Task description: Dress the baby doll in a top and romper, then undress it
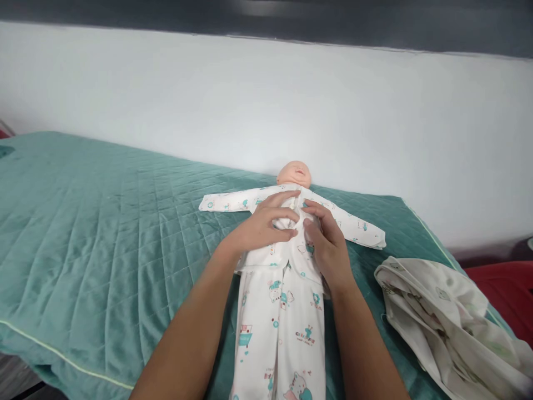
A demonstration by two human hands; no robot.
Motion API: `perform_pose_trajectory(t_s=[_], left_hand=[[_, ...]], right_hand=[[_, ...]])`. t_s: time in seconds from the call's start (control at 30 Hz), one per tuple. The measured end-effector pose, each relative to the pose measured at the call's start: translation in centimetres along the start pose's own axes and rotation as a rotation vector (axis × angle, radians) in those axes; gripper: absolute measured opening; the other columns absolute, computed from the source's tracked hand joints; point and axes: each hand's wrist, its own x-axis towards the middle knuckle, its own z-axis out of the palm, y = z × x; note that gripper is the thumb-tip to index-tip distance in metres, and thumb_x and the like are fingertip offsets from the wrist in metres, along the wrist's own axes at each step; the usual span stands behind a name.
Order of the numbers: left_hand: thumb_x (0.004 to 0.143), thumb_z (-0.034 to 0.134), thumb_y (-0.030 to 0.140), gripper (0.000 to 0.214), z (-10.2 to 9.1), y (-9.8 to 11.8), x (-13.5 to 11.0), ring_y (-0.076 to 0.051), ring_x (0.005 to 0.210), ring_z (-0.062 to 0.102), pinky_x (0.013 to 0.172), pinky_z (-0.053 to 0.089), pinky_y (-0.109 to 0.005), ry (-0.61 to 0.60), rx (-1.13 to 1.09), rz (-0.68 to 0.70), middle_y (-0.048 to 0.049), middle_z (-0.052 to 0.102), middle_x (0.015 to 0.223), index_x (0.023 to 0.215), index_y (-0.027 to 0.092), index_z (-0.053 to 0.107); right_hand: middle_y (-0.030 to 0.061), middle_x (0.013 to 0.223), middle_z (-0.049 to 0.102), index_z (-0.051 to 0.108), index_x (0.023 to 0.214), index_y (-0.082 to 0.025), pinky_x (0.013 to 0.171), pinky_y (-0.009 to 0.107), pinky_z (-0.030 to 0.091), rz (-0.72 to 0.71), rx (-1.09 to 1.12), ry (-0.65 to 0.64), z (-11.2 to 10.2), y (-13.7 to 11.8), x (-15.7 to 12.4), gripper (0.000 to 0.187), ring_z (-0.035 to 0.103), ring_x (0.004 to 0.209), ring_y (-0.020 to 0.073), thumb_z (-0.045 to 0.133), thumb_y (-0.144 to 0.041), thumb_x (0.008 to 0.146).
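A baby doll [295, 174] lies on its back on a green quilted bed cover [95, 222], dressed in a white printed suit [283, 311] with its sleeves spread out. Both my hands rest on the doll's chest. My left hand [260, 225] pinches the front of the suit's top from the left, fingers curled around the fabric at the button line. My right hand [327, 244] grips the other edge of the top's front, fingers bent against the cloth.
A crumpled white printed cloth [441, 316] lies on the bed at the right. Beyond it is something red [506, 291]. A white wall [291, 100] runs behind the bed. The bed's front edge with pale piping [58, 353] is at lower left.
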Motion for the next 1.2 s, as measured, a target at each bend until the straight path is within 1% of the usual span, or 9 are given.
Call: perform_pose_trajectory(t_s=[0.1,0.23,0.33,0.43,0.6,0.8,1.0,1.1,1.2], left_hand=[[0.086,0.071,0.033,0.037,-0.3,-0.1,0.1,-0.029,0.155,0.02,0.118,0.038,-0.053,-0.072,0.028,-0.002,0.003,0.032,0.164,0.122,0.038,0.067],[0.084,0.074,0.032,0.044,-0.6,-0.2,0.2,-0.028,0.155,0.018,0.123,0.029,-0.055,-0.094,0.053,0.025,0.0039,0.036,0.162,0.126,0.041,0.066],[0.083,0.074,0.03,0.038,-0.7,0.0,0.1,-0.028,0.155,0.018,0.121,0.031,-0.056,-0.097,0.025,0.007,0.0039,0.035,0.162,0.12,0.039,0.067],[0.083,0.073,0.03,0.025,-0.9,0.2,0.0,-0.027,0.155,0.018,0.121,0.031,-0.055,-0.109,-0.017,-0.023,0.0034,0.034,0.162,0.107,0.032,0.067],[0.085,0.071,0.031,0.01,-1.2,0.1,-0.1,-0.025,0.155,0.019,0.121,0.031,-0.052,-0.116,-0.056,-0.024,0.0025,0.037,0.161,0.093,0.027,0.067],[0.084,0.073,0.037,0.013,-1.3,-0.5,-0.1,-0.025,0.155,0.02,0.123,0.027,-0.049,-0.102,-0.102,-0.027,0.0029,0.04,0.159,0.082,0.025,0.067],[0.081,0.074,0.036,0.014,-1.3,-0.6,-0.1,-0.028,0.153,0.024,0.112,0.041,-0.046,-0.078,-0.195,-0.071,0.0015,0.04,0.16,0.079,0.024,0.067],[0.078,0.076,0.034,0.016,-1.2,-1.0,-0.1,-0.031,0.149,0.033,0.108,0.043,-0.046,-0.023,-0.312,-0.094,-0.002,0.043,0.157,0.076,0.021,0.067],[0.075,0.08,0.03,0.018,-0.9,-1.4,-0.1,-0.032,0.143,0.042,0.111,0.038,-0.047,0.118,-0.527,-0.111,-0.0068,0.052,0.15,0.073,0.019,0.066]], right_hand=[[0.0036,0.14,0.059,0.063,0.101,-0.028,0.114,0.049,0.038,0.035,0.052,0.07,0.3,0.1,0.0,0.019,0.053,0.131,0.0245,0.059,-0.044,0.093],[0.0027,0.139,0.059,0.059,0.1,-0.028,0.112,0.046,0.04,0.033,0.057,0.05,0.3,0.2,0.0,0.021,0.053,0.129,0.0231,0.067,-0.043,0.088],[0.0024,0.14,0.058,0.057,0.093,-0.027,0.11,0.047,0.041,0.054,0.008,0.046,0.3,0.1,-0.1,0.021,0.054,0.127,0.0243,0.072,-0.038,0.084],[0.0017,0.139,0.059,0.056,0.088,-0.026,0.11,0.048,0.039,0.066,-0.038,0.061,0.3,0.0,-0.1,0.017,0.054,0.125,0.0251,0.072,-0.034,0.083],[0.0021,0.138,0.061,0.054,0.083,-0.025,0.104,0.047,0.044,0.104,0.07,0.098,0.2,0.3,-0.1,0.018,0.058,0.12,0.0261,0.07,-0.033,0.083],[0.0037,0.135,0.065,0.051,0.081,-0.024,0.101,0.048,0.046,0.127,0.173,0.138,0.1,0.6,0.1,0.02,0.059,0.123,0.0282,0.068,-0.035,0.084],[0.0037,0.132,0.066,0.053,0.08,-0.024,0.101,0.046,0.045,0.138,0.203,0.159,0.1,0.4,0.1,0.02,0.06,0.121,0.0277,0.07,-0.034,0.083],[0.0034,0.131,0.067,0.055,0.079,-0.023,0.101,0.044,0.044,0.161,0.228,0.173,0.1,0.4,0.1,0.02,0.059,0.121,0.0273,0.072,-0.033,0.081],[0.0036,0.129,0.068,0.058,0.079,-0.022,0.1,0.042,0.044,0.18,0.245,0.211,0.2,0.4,0.2,0.019,0.059,0.121,0.0267,0.074,-0.033,0.078]])
